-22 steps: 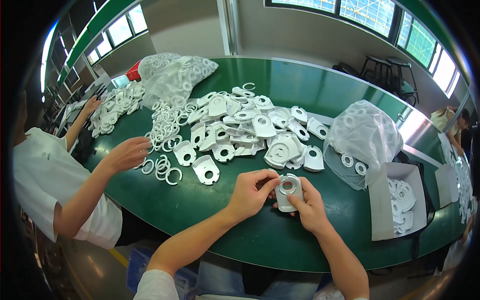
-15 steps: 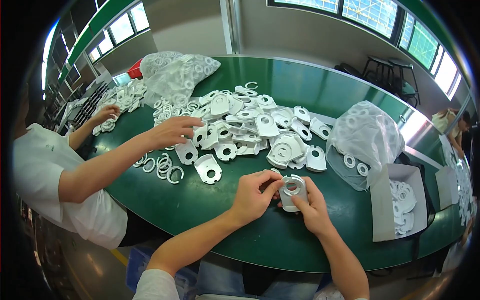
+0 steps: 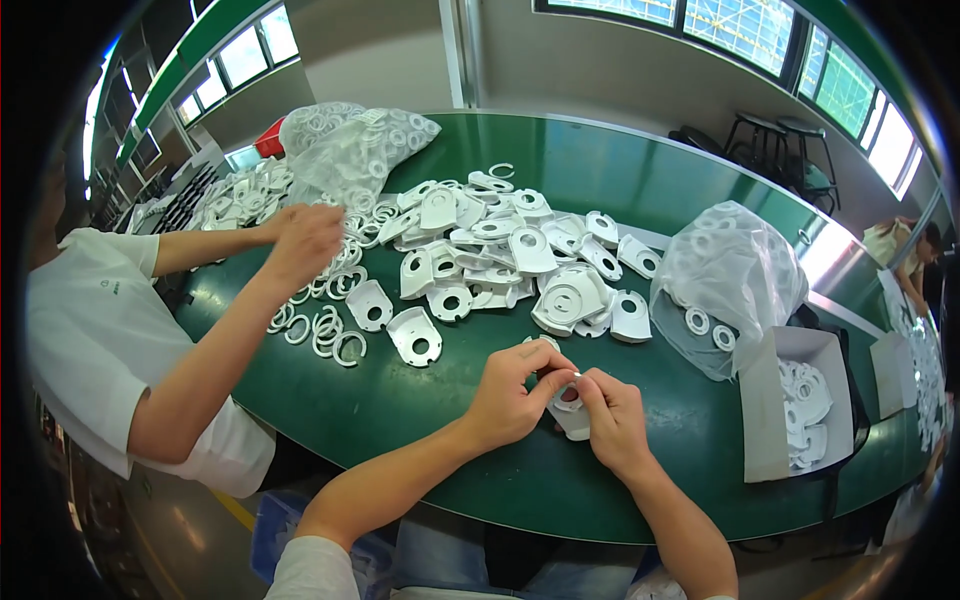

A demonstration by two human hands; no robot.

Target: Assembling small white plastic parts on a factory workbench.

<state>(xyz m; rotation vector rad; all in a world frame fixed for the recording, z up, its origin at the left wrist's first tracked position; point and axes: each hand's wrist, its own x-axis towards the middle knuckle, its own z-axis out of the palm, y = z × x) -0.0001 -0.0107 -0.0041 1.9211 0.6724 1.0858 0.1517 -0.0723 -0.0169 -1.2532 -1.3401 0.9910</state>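
Observation:
A white plastic plate with a round hole [image 3: 572,424] is held tilted between my hands, above the near part of the table. My left hand [image 3: 508,392] is closed on its upper left side, thumb and forefinger pinched at the top edge. From the other side my right hand [image 3: 614,418] grips the plate, its thumb and finger meeting the left fingertips. A small white bit shows at that pinch; what it belongs to is hidden by the fingers. Beyond my hands lies a heap of similar white plates [image 3: 533,250], some with rings seated in them.
Loose white C-shaped rings [image 3: 325,330] lie left of the heap. Clear bags of rings stand at the back [image 3: 350,150] and right [image 3: 735,270]. An open carton [image 3: 765,430] of white parts is at the right. A co-worker's blurred hand [image 3: 308,243] is over the rings.
My right hand has shifted up and left on the plate, meeting the left fingertips, and the plate has tilted. The co-worker's hand has drawn back left from the heap to the rings.

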